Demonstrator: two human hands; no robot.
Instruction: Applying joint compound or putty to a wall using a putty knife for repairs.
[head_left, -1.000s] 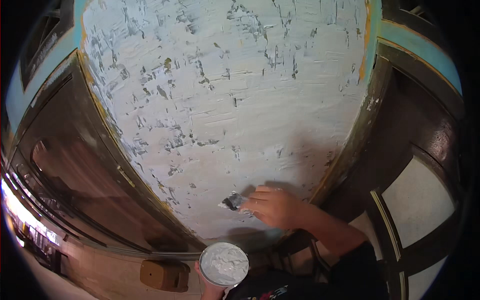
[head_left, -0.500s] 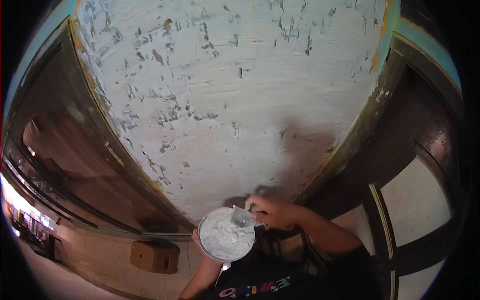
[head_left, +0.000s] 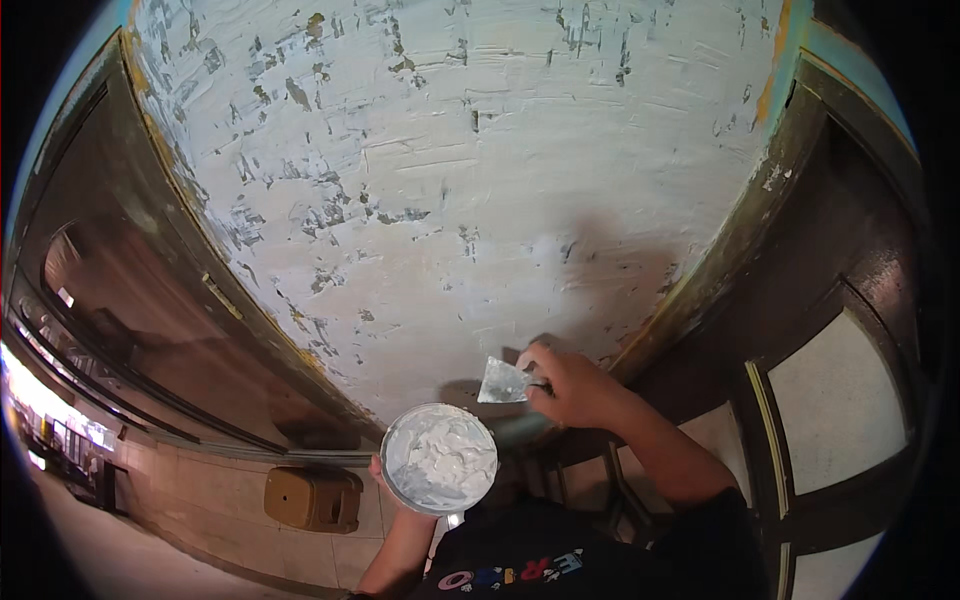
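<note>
My right hand (head_left: 570, 385) grips a putty knife (head_left: 505, 381) by its handle, with the flat, putty-smeared blade pointing left. The blade is above and to the right of a round tub (head_left: 388, 478), apart from it and close to the wall. White putty (head_left: 445, 455) lies in the tub in thick, stirred ridges. My left hand (head_left: 378, 470) holds the tub from its left side and below; most of its fingers are hidden beneath it. In front of me the wall (head_left: 520, 260) wears an uneven white coat with grey and brown patches showing through.
Dark wooden door frames flank the wall, with a glossy brown door (head_left: 150, 270) at left and a panelled door (head_left: 840, 400) at right. A brown plastic stool (head_left: 312, 498) stands on the tiled floor (head_left: 220, 515) at lower left.
My right hand has lifted the putty knife out of the tub, up and right toward the wall. The tub has shifted slightly up and left in my left hand.
</note>
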